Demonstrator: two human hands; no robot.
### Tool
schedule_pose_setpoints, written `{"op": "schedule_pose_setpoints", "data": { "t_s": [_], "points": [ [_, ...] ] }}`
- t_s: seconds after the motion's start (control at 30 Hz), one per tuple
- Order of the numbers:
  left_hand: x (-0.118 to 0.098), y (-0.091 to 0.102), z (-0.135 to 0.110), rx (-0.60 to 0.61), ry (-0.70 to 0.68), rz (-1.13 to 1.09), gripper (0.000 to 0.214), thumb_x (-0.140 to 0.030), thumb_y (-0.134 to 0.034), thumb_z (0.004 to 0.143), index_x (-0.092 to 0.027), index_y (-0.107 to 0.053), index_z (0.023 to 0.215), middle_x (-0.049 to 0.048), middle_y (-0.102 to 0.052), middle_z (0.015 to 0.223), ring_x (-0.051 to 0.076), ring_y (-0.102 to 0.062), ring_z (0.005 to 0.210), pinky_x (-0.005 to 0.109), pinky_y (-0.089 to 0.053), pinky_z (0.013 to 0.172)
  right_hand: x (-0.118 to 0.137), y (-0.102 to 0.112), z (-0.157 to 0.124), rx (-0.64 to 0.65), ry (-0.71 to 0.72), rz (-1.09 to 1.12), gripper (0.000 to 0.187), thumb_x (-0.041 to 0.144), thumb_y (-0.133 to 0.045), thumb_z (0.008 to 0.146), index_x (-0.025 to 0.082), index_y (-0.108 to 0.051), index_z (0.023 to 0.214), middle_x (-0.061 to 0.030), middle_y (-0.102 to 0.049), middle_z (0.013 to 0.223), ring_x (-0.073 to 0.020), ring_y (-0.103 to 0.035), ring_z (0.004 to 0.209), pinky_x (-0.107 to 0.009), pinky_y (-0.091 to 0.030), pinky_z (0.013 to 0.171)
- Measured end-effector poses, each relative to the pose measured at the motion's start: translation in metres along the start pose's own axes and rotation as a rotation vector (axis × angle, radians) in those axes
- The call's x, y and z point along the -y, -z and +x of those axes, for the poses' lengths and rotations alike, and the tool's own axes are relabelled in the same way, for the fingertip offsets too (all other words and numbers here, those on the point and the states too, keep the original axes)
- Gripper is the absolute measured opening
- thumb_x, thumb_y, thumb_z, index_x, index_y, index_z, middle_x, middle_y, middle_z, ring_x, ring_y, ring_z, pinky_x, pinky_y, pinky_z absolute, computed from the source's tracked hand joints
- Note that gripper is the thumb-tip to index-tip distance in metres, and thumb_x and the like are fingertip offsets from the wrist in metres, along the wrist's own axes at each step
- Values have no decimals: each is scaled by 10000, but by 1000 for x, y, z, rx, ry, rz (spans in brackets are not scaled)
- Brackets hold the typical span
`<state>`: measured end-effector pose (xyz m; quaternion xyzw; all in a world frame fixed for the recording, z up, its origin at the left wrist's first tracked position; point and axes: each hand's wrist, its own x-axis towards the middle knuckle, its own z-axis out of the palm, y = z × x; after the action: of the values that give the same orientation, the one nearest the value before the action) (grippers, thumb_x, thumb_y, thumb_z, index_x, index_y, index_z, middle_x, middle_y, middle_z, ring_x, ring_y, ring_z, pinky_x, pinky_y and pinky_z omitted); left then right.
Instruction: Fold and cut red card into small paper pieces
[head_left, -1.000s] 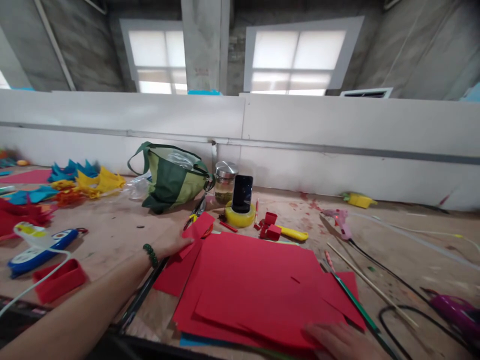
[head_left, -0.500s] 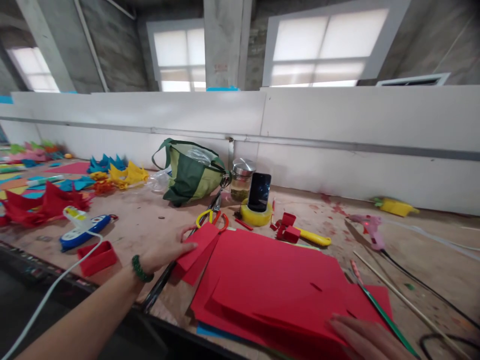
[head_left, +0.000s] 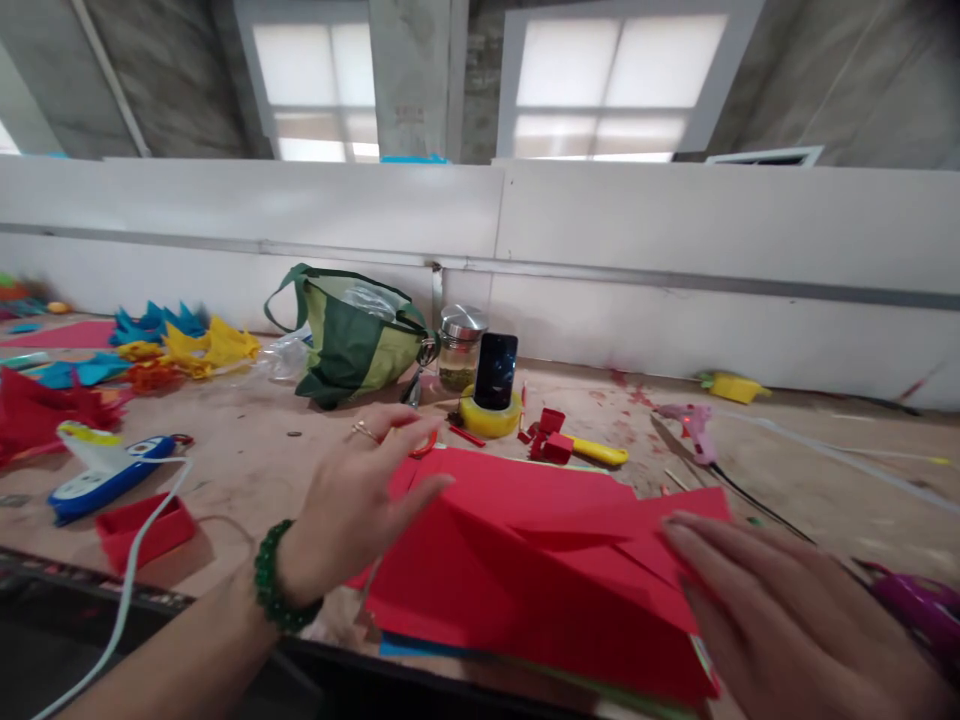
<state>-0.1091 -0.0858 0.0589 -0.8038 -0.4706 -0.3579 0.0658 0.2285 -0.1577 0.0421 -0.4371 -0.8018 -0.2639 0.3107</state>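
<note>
A stack of red paper [head_left: 525,590] lies before me, with blue and pale green edges beneath it. My left hand [head_left: 360,490], wearing a green bead bracelet [head_left: 271,580], hovers over the stack's left side. Its thumb and fingers are apart, with nothing held between them. At the right end, my right hand [head_left: 787,600] grips the edge of a red paper sheet [head_left: 675,515] that tilts up off the pile. Orange-red scissor handles [head_left: 425,445] show partly behind my left hand.
Behind the stack are a phone [head_left: 496,372] on a yellow tape roll [head_left: 489,415], a glass jar [head_left: 456,360] and a green bag [head_left: 352,340]. A pink glue gun [head_left: 696,430] lies right. Left are a power strip [head_left: 112,480], a red paper box [head_left: 144,530] and coloured paper crowns [head_left: 210,345].
My left hand has let go of the small red strip and moved right over the stack. My right hand has raised a red sheet's right end. The view has shifted rightward.
</note>
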Motion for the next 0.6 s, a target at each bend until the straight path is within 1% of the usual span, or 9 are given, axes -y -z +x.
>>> {"op": "schedule_pose_setpoints", "data": {
  "t_s": [0.03, 0.07, 0.13, 0.23, 0.27, 0.33, 0.4, 0.5, 0.6],
  "points": [
    [-9, -3, -1, 9, -87, -23, 468, -492, -538, 849, -236, -552, 1240, 95, -553, 1218, 257, -501, 1147, 389, -389, 1005, 9, -1, 3, 38, 84, -5, 332, 147, -520, 845, 225, -618, 1152, -70, -690, 1058, -250, -614, 1008, -376, -451, 931],
    [-17, -6, -4, 61, -160, -43, 490, -529, -558, 825, -249, -564, 1229, 95, -555, 1226, 265, -495, 1155, 407, -379, 1016, 18, -4, 4, 68, 151, 9, 312, 129, -484, 856, 207, -626, 1123, -76, -695, 1029, -238, -616, 986, -363, -461, 906],
    [-26, -15, -11, 232, -225, -81, 554, -593, -565, 788, -266, -561, 1235, 102, -553, 1248, 280, -491, 1167, 435, -391, 1005, 34, -12, 2, 173, 172, 83, 302, 99, -408, 874, 193, -655, 1020, -74, -704, 937, -206, -627, 895, -327, -478, 817],
    [-25, -28, -24, 517, -163, -93, 727, -650, -602, 714, -270, -483, 1322, 138, -498, 1337, 313, -464, 1220, 466, -411, 984, 47, -24, -7, 281, 75, 226, 310, 113, -380, 890, 203, -665, 807, -43, -665, 727, -152, -603, 679, -253, -439, 596],
    [-22, -32, -27, 597, -126, -77, 808, -670, -613, 685, -262, -438, 1361, 161, -452, 1385, 335, -426, 1261, 489, -394, 996, 47, -26, -10, 310, 45, 269, 304, 132, -394, 896, 205, -658, 763, -33, -649, 689, -141, -592, 640, -239, -418, 554],
    [-15, -41, -34, 718, -63, -37, 943, -714, -602, 651, -239, -344, 1424, 205, -344, 1459, 379, -323, 1333, 543, -336, 1023, 45, -27, -15, 359, 3, 329, 287, 157, -419, 902, 211, -656, 749, -20, -651, 684, -129, -600, 626, -219, -418, 530],
    [-9, -48, -41, 771, -36, -15, 968, -743, -545, 673, -232, -283, 1452, 216, -281, 1487, 395, -246, 1367, 578, -286, 1035, 38, -24, -18, 363, -33, 355, 281, 158, -420, 906, 219, -670, 793, -18, -675, 723, -127, -628, 646, -208, -460, 556],
    [-3, -55, -48, 739, -52, -2, 841, -707, -481, 758, -255, -300, 1444, 177, -337, 1473, 357, -289, 1359, 553, -284, 1046, 27, -17, -23, 340, -137, 371, 255, 193, -440, 907, 241, -687, 863, -24, -713, 798, -140, -673, 702, -211, -532, 621],
    [-4, -57, -52, 671, -90, 69, 712, -648, -478, 806, -245, -411, 1390, 154, -436, 1418, 337, -389, 1305, 514, -326, 1035, 14, -10, -26, 344, -387, 428, 210, 295, -504, 887, 248, -709, 888, -26, -740, 825, -166, -701, 709, -199, -563, 584]
  ]
}}
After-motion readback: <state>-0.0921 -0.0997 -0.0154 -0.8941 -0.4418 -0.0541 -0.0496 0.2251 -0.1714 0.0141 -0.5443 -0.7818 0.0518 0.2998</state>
